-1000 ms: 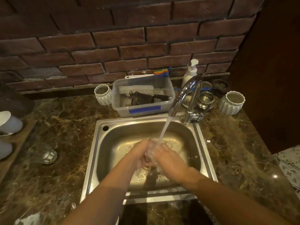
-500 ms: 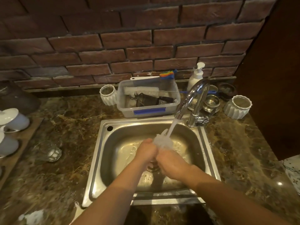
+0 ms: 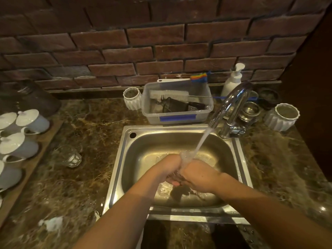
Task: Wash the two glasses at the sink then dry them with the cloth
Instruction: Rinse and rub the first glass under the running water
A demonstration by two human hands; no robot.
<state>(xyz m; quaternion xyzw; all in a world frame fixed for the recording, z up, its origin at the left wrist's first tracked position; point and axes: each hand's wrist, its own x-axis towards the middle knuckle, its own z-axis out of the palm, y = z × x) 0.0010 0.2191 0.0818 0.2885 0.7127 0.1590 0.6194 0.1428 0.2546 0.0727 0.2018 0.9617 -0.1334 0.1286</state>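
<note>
Both hands (image 3: 186,172) fill the middle of the sink (image 3: 179,141) under the tap (image 3: 231,105), which arches over its right rear corner. A plastic tub (image 3: 177,112) blocks the rear rim. On the left bench (image 3: 93,133), open room surrounds a glass (image 3: 69,156) lying beside the cups (image 3: 19,133).

We see two bare forearms entering from the lower edge, with no sleeve, watch, bracelet or glove on either. The left hand (image 3: 168,168) and the right hand (image 3: 199,177) are bare too; we see no rings on the parts that show, and both hands are wet.
</note>
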